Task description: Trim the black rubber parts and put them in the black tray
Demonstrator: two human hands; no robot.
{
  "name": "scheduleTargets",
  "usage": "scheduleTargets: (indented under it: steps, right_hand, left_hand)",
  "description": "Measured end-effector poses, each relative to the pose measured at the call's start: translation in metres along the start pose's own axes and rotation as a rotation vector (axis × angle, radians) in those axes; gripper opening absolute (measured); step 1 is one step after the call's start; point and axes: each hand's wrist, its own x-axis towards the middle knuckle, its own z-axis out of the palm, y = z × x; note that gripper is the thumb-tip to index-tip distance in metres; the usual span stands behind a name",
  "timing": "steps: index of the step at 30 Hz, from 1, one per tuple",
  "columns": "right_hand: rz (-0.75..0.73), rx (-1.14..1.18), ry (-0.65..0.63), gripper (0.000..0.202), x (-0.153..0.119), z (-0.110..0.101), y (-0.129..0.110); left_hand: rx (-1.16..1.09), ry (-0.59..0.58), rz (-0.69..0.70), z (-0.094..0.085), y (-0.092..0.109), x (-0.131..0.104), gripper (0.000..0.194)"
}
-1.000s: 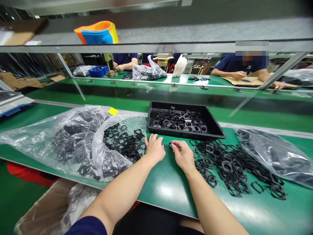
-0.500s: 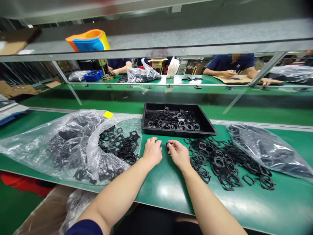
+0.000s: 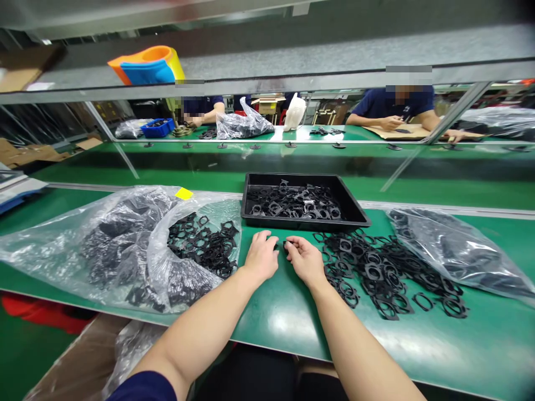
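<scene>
A: What have we got, biggest first?

B: Green bench (image 3: 288, 317). Clear bag (image 3: 117, 239) sprawls over its left part, almost to the near edge, mouth facing the middle. Flatter sealed-looking bag (image 3: 455, 250) toward the far edge, right side. Loose pile of black frames (image 3: 371, 281) right of middle, just left of that bag. Part-filled black tray (image 3: 307, 224) at the far edge, middle.

A: Hands?

B: Left hand (image 3: 261, 256) over mid-bench, in front of the tray, fingers loosely curved. Dark bit by its fingertips; we can't tell if it has hold of anything. Right hand (image 3: 307, 262) just beside it, thumb and fingers pinched on one small black part (image 3: 286, 245).

A: Where's that part?

B: In the gap between our hands, mostly hidden by fingers.

A: Step?

B: We'd judge single-part handling, two-handed. Next move calls for a firm right pinch and the left fingertips lined up to it.
</scene>
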Motion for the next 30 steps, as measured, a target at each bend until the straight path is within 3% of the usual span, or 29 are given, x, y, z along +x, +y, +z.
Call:
scheduleTargets:
  steps: [11,16,25,30]
  right_hand:
    - [-0.004,-0.001,-0.017,0.03,-0.001,0.0,0.0]
    - [-0.016,0.001,-0.03,0.03,0.0,0.0,0.002]
    - [0.043,0.145,0.004,0.035,-0.001,-0.001,-0.002]
    - [0.136,0.363,0.049,0.039,-0.001,-0.001,-0.011]
  left_hand:
    - [-0.217,0.145,0.062,0.001,-0.002,0.008,0.025]
    - [-0.268,0.127,0.08,-0.001,0.001,0.008,0.02]
    - [-0.582,0.157,-0.074,0.003,-0.001,0.011,0.024]
    - [-0.988,0.105,-0.303,0.005,0.004,0.015,0.017]
